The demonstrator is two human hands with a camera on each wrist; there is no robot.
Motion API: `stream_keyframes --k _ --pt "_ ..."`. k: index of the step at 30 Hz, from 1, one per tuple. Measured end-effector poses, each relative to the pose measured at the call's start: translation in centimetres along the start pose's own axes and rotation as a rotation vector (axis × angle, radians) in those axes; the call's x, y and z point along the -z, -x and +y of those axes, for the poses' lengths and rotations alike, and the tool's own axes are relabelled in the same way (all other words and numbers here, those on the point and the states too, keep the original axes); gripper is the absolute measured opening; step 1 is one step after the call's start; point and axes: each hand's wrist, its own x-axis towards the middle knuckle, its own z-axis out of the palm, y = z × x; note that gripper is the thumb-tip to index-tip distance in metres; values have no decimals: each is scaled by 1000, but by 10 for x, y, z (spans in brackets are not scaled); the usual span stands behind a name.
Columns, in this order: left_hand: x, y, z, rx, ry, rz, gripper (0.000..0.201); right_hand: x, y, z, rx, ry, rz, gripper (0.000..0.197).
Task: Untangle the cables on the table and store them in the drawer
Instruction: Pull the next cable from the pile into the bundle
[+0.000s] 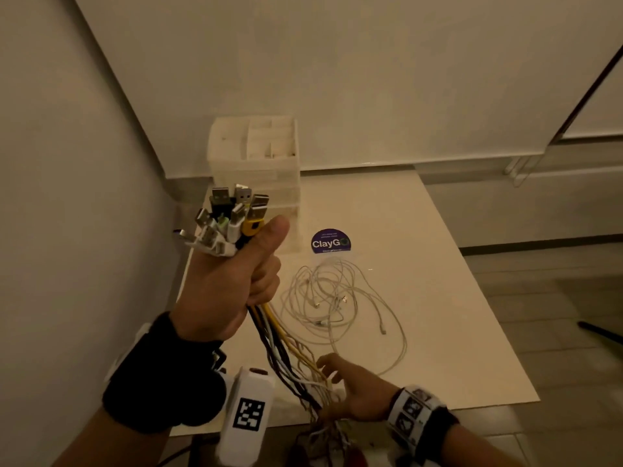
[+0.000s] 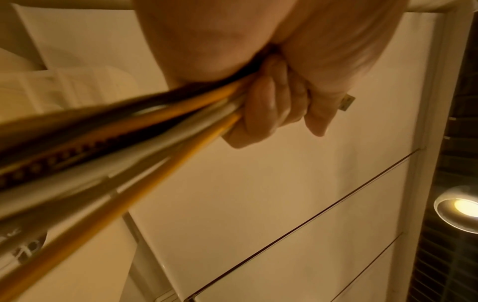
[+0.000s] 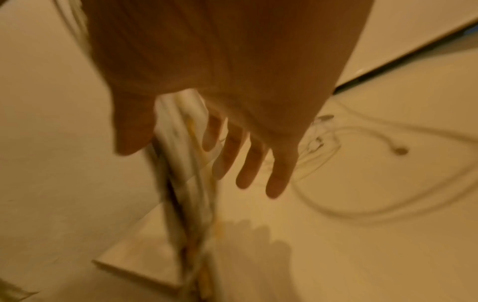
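Left hand [image 1: 232,284] fingers clamped round USB cable bundle [image 1: 290,358]; right hand [image 1: 354,389] fingers spread against its near strands.

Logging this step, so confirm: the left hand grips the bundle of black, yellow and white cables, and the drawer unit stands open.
Wrong on the drawers. In the head view the translucent plastic drawer unit has every drawer shut. The left hand does grip the bundle of black, yellow and white cables.
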Motion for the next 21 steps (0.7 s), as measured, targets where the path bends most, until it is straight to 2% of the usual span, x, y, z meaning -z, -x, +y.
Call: stream_keyframes --k 1,3,5,7,9,12,17,21 --pt "0 -1 -2 3 -5 10 58 18 1 7 -35 52 -47 67" --pt "-1 -4 -7 4 -13 23 61 54 -3 25 -101 181 -47 65" --pt "-2 -8 -11 7 -15 32 58 88 -13 44 -150 325 95 52" --pt "-4 -13 -15 12 -24 48 55 112 -25 58 -185 471 246 48" --pt "-6 -19 -17 17 -48 85 53 128 -38 68 -194 638 279 51" --pt "-6 -28 -20 32 -67 151 49 136 -58 84 -177 812 239 59" --pt "-3 -37 -24 23 -72 225 56 127 -74 106 -114 947 270 42" --pt "-2 -44 -28 20 -72 316 58 129 -74 116 55 1031 339 34"
